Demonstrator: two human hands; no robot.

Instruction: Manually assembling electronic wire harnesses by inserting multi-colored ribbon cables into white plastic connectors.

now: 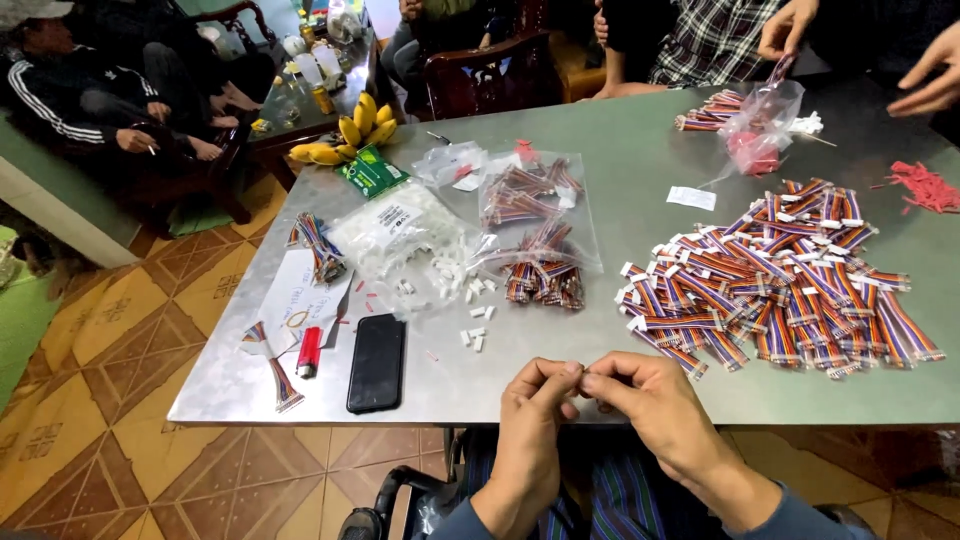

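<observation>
At the near edge of the grey table [620,170], the left hand [535,405] and the right hand [650,395] meet fingertip to fingertip. Both pinch 1 tiny pale part [583,372] between thumb and forefinger; it is too small to tell what kind of piece it is. The fingers of each hand are drawn together on it, the rest curled in.

Beyond the right hand, on the table, lies a wide heap of rainbow-striped ribbon cables [780,280] with white end plugs. Left of that heap sit clear bags of the same cables [535,225] and a spill of small white connectors [440,265] from a torn clear bag. Left of the hands, near the table's near edge, a black phone [377,362] lies flat, with a red lighter [310,351] just beside it. At the far left corner of the table rests a bunch of yellow bananas [350,135]. Other people's hands [785,25] work at the far right side.
</observation>
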